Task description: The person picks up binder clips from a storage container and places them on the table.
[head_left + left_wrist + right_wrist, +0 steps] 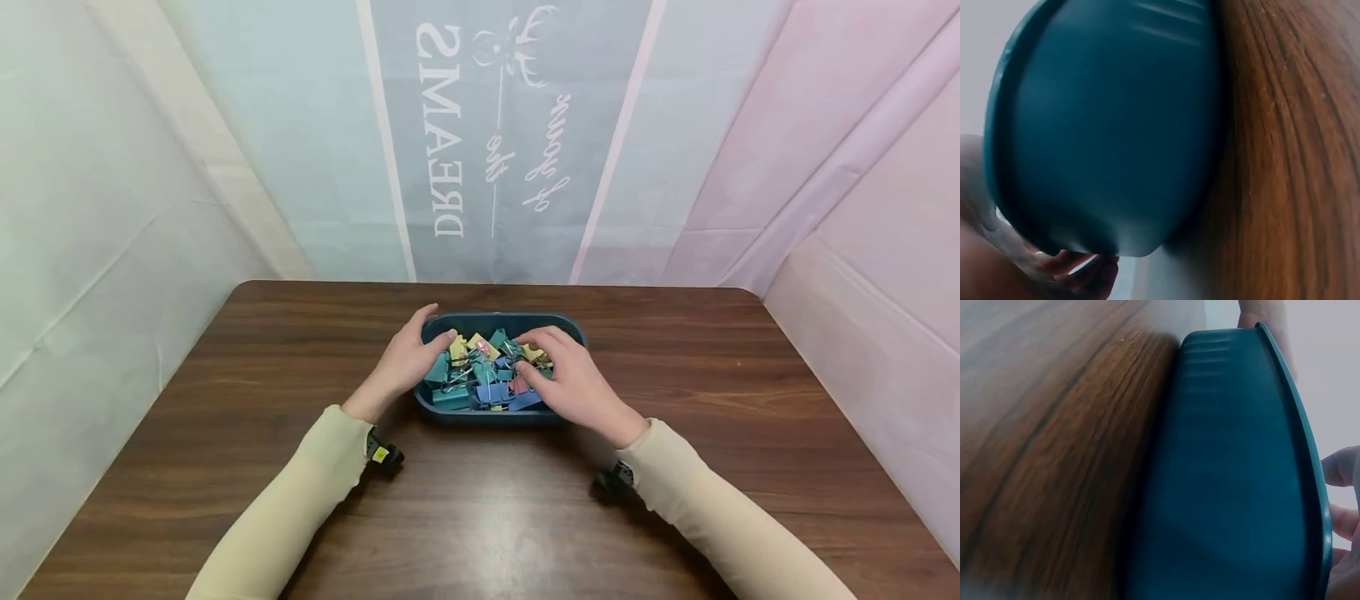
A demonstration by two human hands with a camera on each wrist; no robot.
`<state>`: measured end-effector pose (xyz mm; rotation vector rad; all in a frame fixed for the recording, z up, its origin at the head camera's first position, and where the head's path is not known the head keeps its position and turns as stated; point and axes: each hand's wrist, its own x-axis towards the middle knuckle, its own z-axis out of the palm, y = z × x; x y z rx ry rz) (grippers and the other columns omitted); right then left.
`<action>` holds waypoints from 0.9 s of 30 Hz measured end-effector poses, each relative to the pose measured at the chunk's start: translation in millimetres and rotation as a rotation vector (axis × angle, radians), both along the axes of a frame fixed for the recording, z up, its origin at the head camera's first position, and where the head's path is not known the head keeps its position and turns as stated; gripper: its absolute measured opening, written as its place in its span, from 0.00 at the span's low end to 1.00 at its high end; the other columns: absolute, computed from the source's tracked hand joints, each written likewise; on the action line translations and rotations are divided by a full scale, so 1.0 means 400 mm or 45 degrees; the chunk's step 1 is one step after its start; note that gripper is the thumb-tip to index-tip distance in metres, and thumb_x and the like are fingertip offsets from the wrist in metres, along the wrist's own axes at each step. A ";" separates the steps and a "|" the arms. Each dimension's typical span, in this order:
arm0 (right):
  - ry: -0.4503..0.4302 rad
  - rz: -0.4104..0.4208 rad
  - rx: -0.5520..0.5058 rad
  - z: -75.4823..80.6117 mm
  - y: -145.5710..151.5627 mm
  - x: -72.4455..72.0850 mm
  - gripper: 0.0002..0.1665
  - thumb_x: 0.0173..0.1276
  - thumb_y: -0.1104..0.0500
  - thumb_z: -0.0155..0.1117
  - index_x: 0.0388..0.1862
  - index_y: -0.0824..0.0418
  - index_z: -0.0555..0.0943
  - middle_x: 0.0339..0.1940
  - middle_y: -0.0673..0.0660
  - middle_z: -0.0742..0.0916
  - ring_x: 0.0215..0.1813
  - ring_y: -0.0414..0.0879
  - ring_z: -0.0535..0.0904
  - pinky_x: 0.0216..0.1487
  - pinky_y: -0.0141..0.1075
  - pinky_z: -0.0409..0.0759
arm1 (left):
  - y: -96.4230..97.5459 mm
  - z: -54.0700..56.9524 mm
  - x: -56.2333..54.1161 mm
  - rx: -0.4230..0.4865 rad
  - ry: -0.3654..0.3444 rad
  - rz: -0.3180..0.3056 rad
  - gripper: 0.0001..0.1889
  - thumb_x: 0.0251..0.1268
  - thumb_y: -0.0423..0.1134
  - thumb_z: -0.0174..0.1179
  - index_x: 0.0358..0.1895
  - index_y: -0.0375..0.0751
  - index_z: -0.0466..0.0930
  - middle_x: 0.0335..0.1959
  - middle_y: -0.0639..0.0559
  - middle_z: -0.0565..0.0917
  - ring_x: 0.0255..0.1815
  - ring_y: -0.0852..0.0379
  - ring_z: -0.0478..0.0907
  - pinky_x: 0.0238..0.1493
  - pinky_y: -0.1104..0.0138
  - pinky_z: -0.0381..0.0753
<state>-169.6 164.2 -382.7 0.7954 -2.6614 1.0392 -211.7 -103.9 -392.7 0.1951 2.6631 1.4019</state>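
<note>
A dark teal oblong plastic bin holds a heap of binder clips in green, blue, yellow and pink, some with silver wire handles. My left hand grips the bin's left end, its thumb over the rim and its fingers along the outside. In the left wrist view those fingers wrap the end wall. Reaching over the right side of the rim, my right hand has its fingertips among the clips, thumb and forefinger apart. The right wrist view shows its fingers above the rim, the clips hidden behind the bin wall.
The bin stands toward the far edge of a brown wood-grain table. Behind the table hangs a pale blue-grey cloth with white lettering, and whitish sheets close off both sides. A small black camera is strapped under each wrist.
</note>
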 end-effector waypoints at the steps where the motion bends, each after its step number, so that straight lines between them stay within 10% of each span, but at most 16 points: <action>1: -0.005 0.008 0.004 0.000 -0.007 -0.003 0.22 0.72 0.54 0.64 0.60 0.63 0.79 0.57 0.56 0.80 0.55 0.54 0.78 0.52 0.50 0.78 | 0.003 -0.002 -0.003 0.030 -0.008 0.013 0.35 0.75 0.55 0.52 0.78 0.47 0.54 0.77 0.43 0.60 0.75 0.42 0.58 0.69 0.42 0.60; 27: -0.050 0.068 0.197 -0.008 -0.138 -0.054 0.09 0.66 0.62 0.70 0.45 0.58 0.87 0.46 0.50 0.85 0.48 0.43 0.82 0.50 0.41 0.81 | 0.012 -0.030 -0.026 0.069 0.142 0.097 0.18 0.81 0.43 0.44 0.68 0.50 0.71 0.59 0.45 0.78 0.46 0.47 0.74 0.50 0.52 0.69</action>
